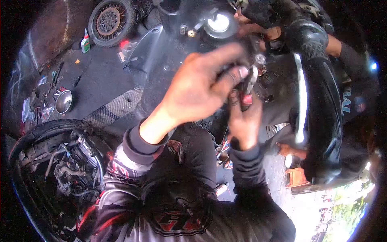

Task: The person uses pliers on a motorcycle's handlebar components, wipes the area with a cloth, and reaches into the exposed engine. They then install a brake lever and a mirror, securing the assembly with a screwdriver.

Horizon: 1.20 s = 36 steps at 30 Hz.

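Observation:
My left hand (191,90) reaches up in the middle of the view, blurred by motion. Its thumb and fingers are curled together at a dark metal part (253,47), and what they grip is hidden. Just below and to the right, my right hand (244,123) is closed around a red-handled tool (247,98). A curved silver metal piece (252,79) rises above the red handle, close to my left thumb. Behind both hands is a dark motorcycle body panel (171,60), with a bright round part (218,23) above them.
A spoked wheel (109,21) lies at the upper left near a green-and-white bottle (85,42). A metal bowl (63,101) and loose tools sit on the floor. Motorcycle parts (74,169) fill the lower left. Another person's hand (284,149) shows at right, near an orange object (296,177).

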Available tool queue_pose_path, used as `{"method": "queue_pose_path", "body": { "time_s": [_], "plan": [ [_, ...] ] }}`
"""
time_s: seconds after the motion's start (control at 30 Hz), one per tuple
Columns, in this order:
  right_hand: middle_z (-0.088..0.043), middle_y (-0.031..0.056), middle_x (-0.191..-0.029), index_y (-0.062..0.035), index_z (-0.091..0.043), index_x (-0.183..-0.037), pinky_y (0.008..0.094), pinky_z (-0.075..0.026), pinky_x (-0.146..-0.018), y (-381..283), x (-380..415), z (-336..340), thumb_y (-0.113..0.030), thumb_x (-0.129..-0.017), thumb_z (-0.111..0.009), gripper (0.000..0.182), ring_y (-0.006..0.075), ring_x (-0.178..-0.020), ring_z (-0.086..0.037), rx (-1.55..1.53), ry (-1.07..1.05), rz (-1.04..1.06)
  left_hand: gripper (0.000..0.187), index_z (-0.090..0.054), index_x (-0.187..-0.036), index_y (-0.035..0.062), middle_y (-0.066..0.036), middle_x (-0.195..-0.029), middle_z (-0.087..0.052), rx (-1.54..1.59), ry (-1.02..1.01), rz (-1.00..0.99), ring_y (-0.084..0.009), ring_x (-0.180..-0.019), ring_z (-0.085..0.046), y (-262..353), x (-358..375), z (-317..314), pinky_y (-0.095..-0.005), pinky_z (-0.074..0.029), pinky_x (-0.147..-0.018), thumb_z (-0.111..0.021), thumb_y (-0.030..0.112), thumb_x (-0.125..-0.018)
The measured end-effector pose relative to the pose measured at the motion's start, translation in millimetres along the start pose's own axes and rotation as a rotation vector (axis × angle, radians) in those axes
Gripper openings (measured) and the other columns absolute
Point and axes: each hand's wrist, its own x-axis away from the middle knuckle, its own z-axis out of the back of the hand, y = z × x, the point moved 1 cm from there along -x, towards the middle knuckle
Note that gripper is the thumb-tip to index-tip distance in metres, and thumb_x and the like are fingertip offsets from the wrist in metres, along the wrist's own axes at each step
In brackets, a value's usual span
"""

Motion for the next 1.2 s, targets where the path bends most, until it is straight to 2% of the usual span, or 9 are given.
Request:
{"method": "queue_pose_path", "body": {
  "time_s": [0.17,0.2,0.27,0.43,0.6,0.77,0.97,1.13,1.2],
  "plan": [
    [-0.066,0.0136,-0.075,0.0,-0.062,-0.094,0.0377,-0.049,-0.064,70.4,100.5,-42.3,-0.016,-0.092,-0.071,0.019,0.0222,-0.066,-0.063,0.143,-0.115,-0.291,0.015,-0.066,-0.108,0.0006,-0.012,-0.085,-0.07,-0.229,0.055,0.005,-0.0172,-0.079,-0.069,21.4,-5.1,19.1,-0.0305,-0.053,-0.074,-0.065,0.009,-0.095],
    [-0.066,0.0123,-0.077,-0.0003,-0.062,-0.098,0.0369,-0.049,-0.065,87.2,136.4,-58.6,-0.018,-0.093,-0.07,0.02,0.0216,-0.067,-0.062,0.185,-0.172,-0.367,0.019,-0.064,-0.112,0.0043,-0.023,-0.092,-0.069,-0.272,0.001,-0.063,-0.0417,-0.09,-0.069,18.7,-6.0,27.0,-0.043,-0.055,-0.074,-0.064,0.01,-0.094],
    [-0.066,0.0096,-0.081,-0.001,-0.062,-0.106,0.0354,-0.05,-0.067,117.7,180.7,-77.8,-0.02,-0.095,-0.068,0.023,0.0203,-0.069,-0.061,0.165,-0.227,-0.427,0.026,-0.064,-0.117,0.0013,-0.023,-0.117,-0.067,-0.371,0.06,-0.298,-0.0389,-0.114,-0.065,10.0,-21.1,38.6,-0.0431,-0.052,-0.094,-0.066,0.015,-0.095],
    [-0.061,0.0076,-0.093,-0.0012,-0.064,-0.11,0.0333,-0.048,-0.074,78.0,70.2,-21.5,-0.017,-0.097,-0.067,0.021,0.0186,-0.079,-0.059,-0.265,-0.163,-0.373,0.022,-0.065,-0.107,0.0012,-0.006,-0.097,-0.069,0.086,-0.122,0.089,-0.0139,-0.093,-0.061,-3.8,-27.0,18.6,-0.0318,-0.049,-0.085,-0.064,0.022,-0.1],
    [-0.063,0.0135,-0.096,0.0008,-0.066,-0.096,0.0356,-0.048,-0.075,27.9,1.0,10.9,-0.014,-0.09,-0.074,0.018,0.0259,-0.081,-0.061,-0.031,-0.04,-0.006,0.01,-0.068,-0.1,-0.0011,-0.017,-0.098,-0.068,-0.25,0.087,-0.268,-0.0343,-0.096,-0.066,0.4,-31.9,13.0,-0.0368,-0.051,-0.085,-0.067,0.003,-0.091],
    [-0.061,0.0132,-0.068,0.0002,-0.068,-0.087,0.0373,-0.047,-0.064,12.3,-10.9,14.5,-0.019,-0.087,-0.079,0.022,0.0266,-0.062,-0.06,0.102,0.031,0.022,0.013,-0.07,-0.104,-0.0015,-0.014,-0.096,-0.071,-0.192,0.097,-0.064,-0.0236,-0.093,-0.068,11.4,-29.1,8.8,-0.0335,-0.051,-0.084,-0.064,0.004,-0.094],
    [-0.067,0.0002,-0.077,0.0029,-0.068,-0.102,0.0231,-0.042,-0.058,-12.6,2.2,16.3,-0.015,-0.097,-0.071,0.019,0.0047,-0.065,-0.052,0.082,-0.049,-0.021,0.019,-0.071,-0.108,-0.004,-0.005,-0.097,-0.071,0.149,-0.02,0.12,-0.0085,-0.092,-0.059,7.5,-24.0,14.3,-0.0246,-0.047,-0.083,-0.062,0.007,-0.096],
    [-0.065,-0.0007,-0.074,0.0026,-0.069,-0.101,0.0237,-0.043,-0.058,-26.7,3.8,17.0,-0.019,-0.096,-0.073,0.022,0.0048,-0.065,-0.052,0.003,-0.008,-0.001,0.021,-0.072,-0.105,0.0017,0.006,-0.073,-0.054,0.39,-0.037,0.197,-0.0017,-0.058,-0.038,-1.6,-26.0,12.5,-0.0212,-0.025,-0.053,-0.067,0.019,-0.094],
    [-0.07,0.0149,-0.085,0.0024,-0.068,-0.104,0.0343,-0.05,-0.075,-34.1,3.6,21.0,-0.021,-0.096,-0.072,0.025,0.0195,-0.08,-0.066,0.059,-0.063,-0.077,0.021,-0.071,-0.106,0.0023,0.009,-0.068,-0.049,0.546,-0.053,0.274,-0.0008,-0.053,-0.031,-7.4,-25.2,9.4,-0.0214,-0.02,-0.048,-0.067,0.019,-0.094]
  ]
}}
